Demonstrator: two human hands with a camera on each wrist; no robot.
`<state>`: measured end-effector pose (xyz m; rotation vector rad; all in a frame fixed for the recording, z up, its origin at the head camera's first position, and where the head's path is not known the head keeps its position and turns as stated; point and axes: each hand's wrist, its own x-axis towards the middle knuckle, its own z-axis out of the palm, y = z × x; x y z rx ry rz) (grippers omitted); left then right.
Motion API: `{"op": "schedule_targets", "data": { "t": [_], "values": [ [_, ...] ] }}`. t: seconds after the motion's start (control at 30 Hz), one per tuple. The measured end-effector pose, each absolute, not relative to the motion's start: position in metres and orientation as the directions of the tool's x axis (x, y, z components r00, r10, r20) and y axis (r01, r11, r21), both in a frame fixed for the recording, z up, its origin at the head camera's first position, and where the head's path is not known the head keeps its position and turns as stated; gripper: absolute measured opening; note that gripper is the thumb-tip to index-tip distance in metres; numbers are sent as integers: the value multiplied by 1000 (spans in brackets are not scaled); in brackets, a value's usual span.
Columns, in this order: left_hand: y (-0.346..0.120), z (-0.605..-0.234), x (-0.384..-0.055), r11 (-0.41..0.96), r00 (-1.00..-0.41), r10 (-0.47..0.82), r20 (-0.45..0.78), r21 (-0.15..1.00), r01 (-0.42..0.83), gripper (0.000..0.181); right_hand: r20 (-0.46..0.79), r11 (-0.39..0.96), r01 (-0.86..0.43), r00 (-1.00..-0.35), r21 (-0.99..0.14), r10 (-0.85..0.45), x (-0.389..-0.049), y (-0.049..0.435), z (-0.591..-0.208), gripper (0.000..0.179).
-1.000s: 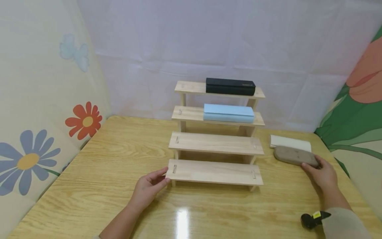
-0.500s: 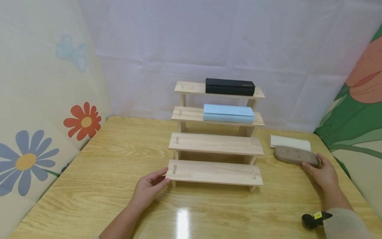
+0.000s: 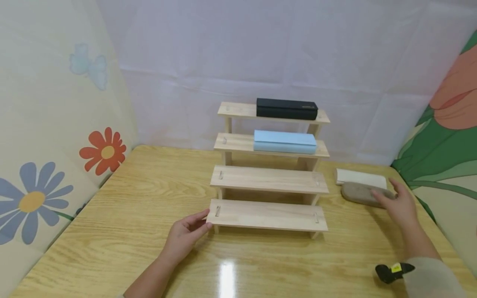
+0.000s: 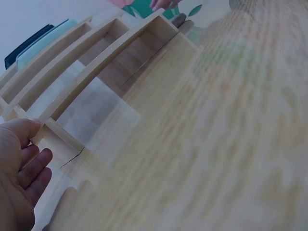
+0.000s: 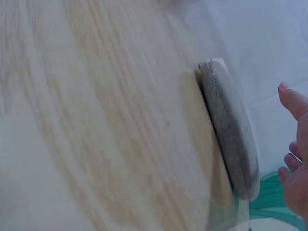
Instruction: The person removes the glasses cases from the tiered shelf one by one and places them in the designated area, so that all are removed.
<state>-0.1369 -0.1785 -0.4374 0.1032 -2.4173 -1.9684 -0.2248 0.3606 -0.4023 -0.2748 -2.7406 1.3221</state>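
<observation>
A four-step wooden display stand [image 3: 268, 215] stands on the table. My left hand [image 3: 186, 236] pinches the left end of its lowest shelf; in the left wrist view the thumb lies at the shelf's corner. On the right, a grey-brown glasses case [image 3: 357, 193] lies in front of a white case [image 3: 363, 178]. My right hand [image 3: 402, 209] is over the brown case's right end in the head view, thumb and fingers spread. The right wrist view shows this hand [image 5: 298, 149] apart from the case [image 5: 228, 130], holding nothing.
A black glasses case [image 3: 287, 109] rests on the top shelf and a light-blue case [image 3: 285, 142] on the shelf below. White cloth [image 3: 208, 74] hangs behind the table [image 3: 156, 186]. Flower-patterned cloths flank it. A small black device [image 3: 389, 273] is at my right wrist.
My right hand has come off the end of the brown case and risen slightly, fingers spreading. The case lies where it was. My left hand has kept its place on the stand.
</observation>
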Motion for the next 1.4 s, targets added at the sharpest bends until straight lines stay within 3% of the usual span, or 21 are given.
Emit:
{"op": "schedule_targets", "data": {
  "t": [0.43, 0.9, 1.4],
  "values": [
    [-180, -436, -138, 222, -998, -68, -11, 975, -26, 40, 185, 600, -94, -978, -794, 92, -237, 330, -375, 81],
    [-180, -436, -137, 227, -998, -67, -13, 973, -28, 41, 178, 610, -159, -984, -776, -30, -243, 294, -332, 84],
    [-178, -437, -139, 249, -997, -81, -12, 968, -32, 39, 258, 595, -275, -959, -755, -115, -257, 255, -306, 78]
  ]
}}
